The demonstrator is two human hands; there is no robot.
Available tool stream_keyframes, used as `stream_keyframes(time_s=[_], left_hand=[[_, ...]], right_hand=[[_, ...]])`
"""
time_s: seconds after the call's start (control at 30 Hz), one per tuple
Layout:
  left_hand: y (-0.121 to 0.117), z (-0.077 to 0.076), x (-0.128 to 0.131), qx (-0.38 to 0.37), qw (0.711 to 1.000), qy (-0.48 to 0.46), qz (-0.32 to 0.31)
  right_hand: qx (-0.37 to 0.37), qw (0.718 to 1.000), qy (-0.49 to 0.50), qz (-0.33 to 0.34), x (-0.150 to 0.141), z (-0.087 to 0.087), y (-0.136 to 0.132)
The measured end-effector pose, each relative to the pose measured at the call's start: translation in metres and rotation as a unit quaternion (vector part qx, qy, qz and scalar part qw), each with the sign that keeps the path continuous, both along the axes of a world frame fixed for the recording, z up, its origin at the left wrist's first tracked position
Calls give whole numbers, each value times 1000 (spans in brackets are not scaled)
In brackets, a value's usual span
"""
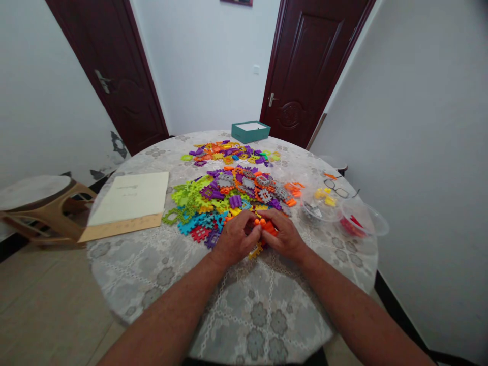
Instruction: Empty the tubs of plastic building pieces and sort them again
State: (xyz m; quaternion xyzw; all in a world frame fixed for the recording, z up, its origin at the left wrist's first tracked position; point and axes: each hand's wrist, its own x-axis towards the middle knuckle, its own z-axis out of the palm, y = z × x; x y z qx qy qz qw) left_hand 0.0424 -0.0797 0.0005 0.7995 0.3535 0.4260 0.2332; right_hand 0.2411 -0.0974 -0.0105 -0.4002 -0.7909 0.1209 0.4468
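Observation:
Both hands meet at the near edge of a heap of colourful plastic building pieces. Between their fingertips is an orange plastic building piece (pixel 269 227) with small round knobs. My left hand (pixel 235 238) pinches it from the left, fingers closed. My right hand (pixel 285 235) is wrapped around its right side, and part of the piece is hidden by the fingers. Just below the hands lies a yellow piece (pixel 255 250). The heap beyond holds lime green pieces (pixel 194 193), grey pieces (pixel 248 184), blue pieces (pixel 195 222) and a purple cylinder (pixel 235 201).
A second spread of pieces (pixel 217 154) lies farther back, before a green box (pixel 249 133). At left is a paper pad (pixel 131 195). Clear plastic tubs (pixel 375 218), yellow pieces (pixel 326 196) and eyeglasses (pixel 339 190) are at right. A patterned cloth (pixel 259 305) covers the round table.

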Motion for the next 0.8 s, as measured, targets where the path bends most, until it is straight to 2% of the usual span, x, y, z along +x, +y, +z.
stream_keyframes(time_s=[0.17,0.3,0.47,0.67,0.8], left_hand=[[0,0,4,-59,996,-27,68],[-2,-6,11,-80,996,-31,34],[-7,-10,18,-55,998,-33,16],[-9,-9,15,-34,999,-12,5],[-9,-6,10,-65,998,-21,-2]], right_hand=[[1,1000,-10,-13,2,2,-1],[26,998,3,-61,7,0,-3],[46,992,1,-117,15,-2,-5],[50,991,-44,-115,21,-1,0],[55,992,-62,-96,18,0,0]])
